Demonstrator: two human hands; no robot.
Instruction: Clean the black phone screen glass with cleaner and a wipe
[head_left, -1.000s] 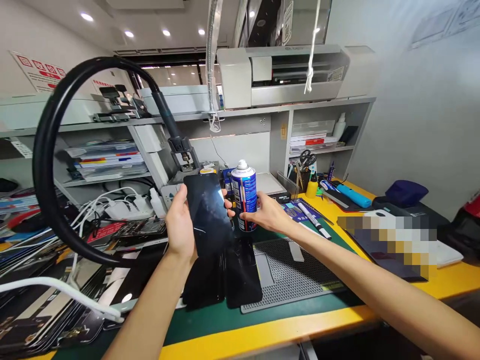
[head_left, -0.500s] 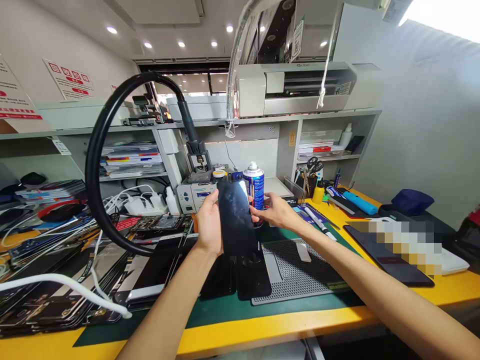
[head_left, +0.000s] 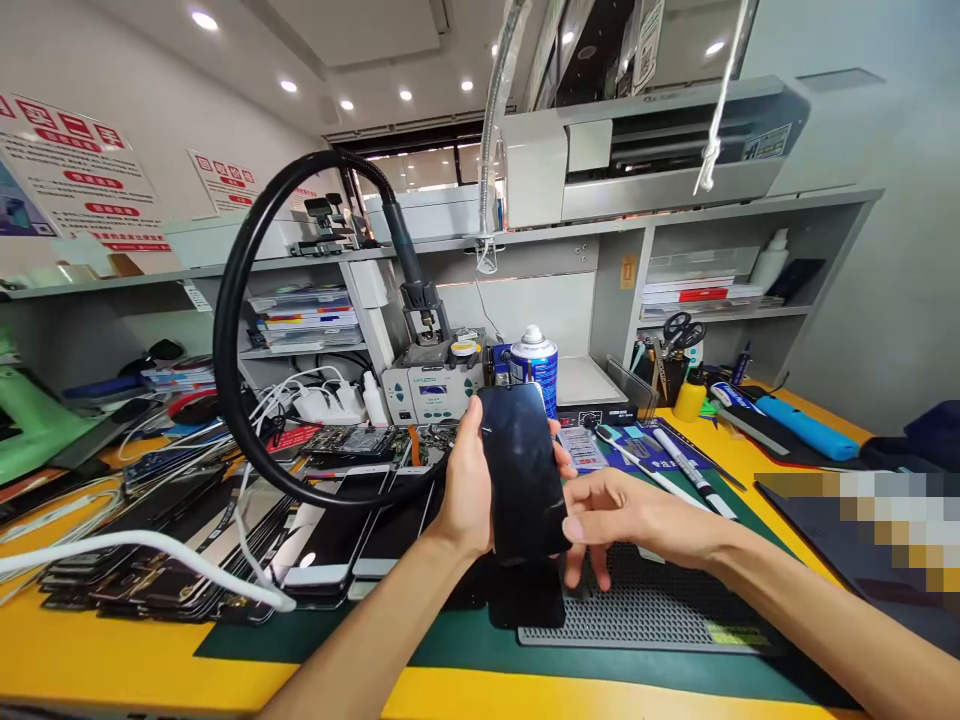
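A black smartphone is held up and tilted, its dark screen towards me. My left hand is closed around it, with the thumb along the left edge and fingertips showing at the right edge. My right hand has its thumb and forefinger at the phone's lower right edge, while its other fingers hang loosely below. Under the held phone, another dark phone or screen lies on the green mat. Beside that is a grey perforated pad, partly covered by my right hand.
A blue spray can stands behind the phone, near a hot-air station with a looping black hose. Phone parts and white cables crowd the left. Pens, scissors and a yellow bottle are at right.
My right hand has moved from the phone's upper right side down to its lower right edge. The view has shifted left, and the phone stays in my left hand.
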